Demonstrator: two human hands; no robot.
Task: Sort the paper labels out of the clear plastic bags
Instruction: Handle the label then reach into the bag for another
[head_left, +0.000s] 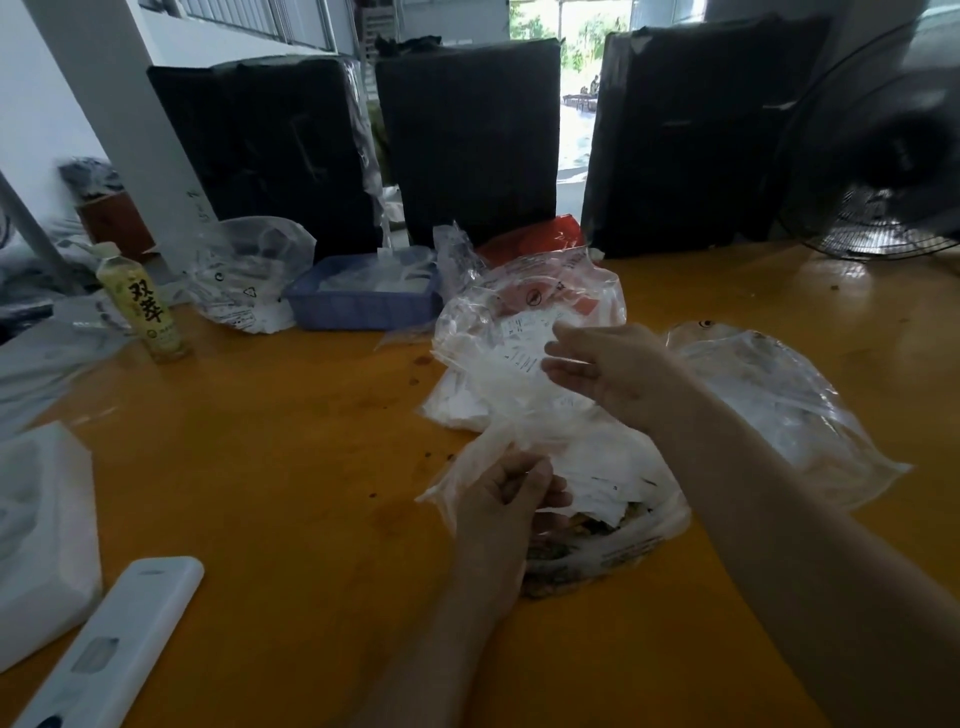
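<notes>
My left grip (511, 486) pinches a clear bag (519, 395), blurred labels (524, 338) inside; my right grip (605, 371), fingers loosely spread, touches its upper edge above the worktop (311, 467).

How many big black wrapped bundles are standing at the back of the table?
3. One black bundle stands at the back left, one in the middle behind the blue basket, and one at the back right beside the fan. More may be hidden.

Packing workshop: black-wrapped bales (470, 140), floor fan (883, 156), orange worktable (291, 467)
</notes>
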